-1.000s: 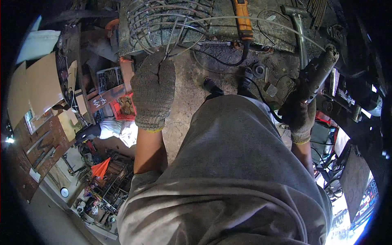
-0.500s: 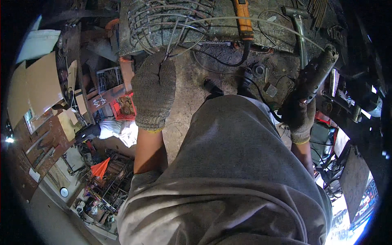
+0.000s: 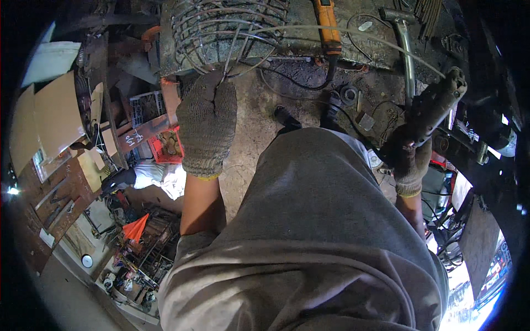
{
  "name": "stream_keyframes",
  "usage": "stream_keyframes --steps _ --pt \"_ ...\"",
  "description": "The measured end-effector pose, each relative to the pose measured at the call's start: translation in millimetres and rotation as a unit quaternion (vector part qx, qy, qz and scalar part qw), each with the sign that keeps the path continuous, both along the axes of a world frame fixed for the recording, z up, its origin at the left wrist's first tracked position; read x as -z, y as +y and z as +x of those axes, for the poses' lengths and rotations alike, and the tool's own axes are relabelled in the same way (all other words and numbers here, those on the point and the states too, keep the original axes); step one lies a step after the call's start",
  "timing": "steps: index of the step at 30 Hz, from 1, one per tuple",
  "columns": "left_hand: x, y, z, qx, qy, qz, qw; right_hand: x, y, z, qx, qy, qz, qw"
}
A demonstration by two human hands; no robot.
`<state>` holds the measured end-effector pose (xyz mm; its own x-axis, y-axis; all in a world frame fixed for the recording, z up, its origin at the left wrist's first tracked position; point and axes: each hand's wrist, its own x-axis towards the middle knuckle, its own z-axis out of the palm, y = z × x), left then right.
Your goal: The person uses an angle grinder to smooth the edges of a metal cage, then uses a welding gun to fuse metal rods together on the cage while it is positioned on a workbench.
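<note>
My left hand (image 3: 208, 124), in a grey knitted work glove, is closed around the lower end of a thin metal rod (image 3: 231, 55) that reaches up to a curved metal wire frame (image 3: 221, 23) on the bench. On the right, my gloved right hand (image 3: 407, 151) grips a worn welding electrode holder (image 3: 436, 113). From its jaws a long, slightly bowed welding rod (image 3: 381, 39) runs left to the frame, over an orange-and-black handheld tool (image 3: 329, 33). Whether its tip touches the wires I cannot tell.
A hammer (image 3: 408, 58) with a metal handle lies on the metal bench (image 3: 303, 41). Below the bench are a black cable (image 3: 314, 86) and a round metal ring (image 3: 349, 95). Cardboard sheets (image 3: 58, 113) and a red crate (image 3: 165, 145) stand at the left.
My right hand has shifted slightly down and to the right with the electrode holder, and the welding rod has dipped with it. My left hand has barely moved.
</note>
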<state>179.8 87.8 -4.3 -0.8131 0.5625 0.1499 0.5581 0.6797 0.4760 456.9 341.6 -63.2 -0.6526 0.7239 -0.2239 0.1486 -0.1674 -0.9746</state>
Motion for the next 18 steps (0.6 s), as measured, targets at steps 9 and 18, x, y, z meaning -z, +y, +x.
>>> stream_keyframes --steps 9,18 --pt "-2 2 1 -0.006 0.004 -0.004 1.0 -1 -4 7 -0.043 0.027 0.034 0.998" --pt "-2 -1 -3 0.024 0.018 -0.002 1.0 -7 11 0 0.164 0.044 0.131 0.977"
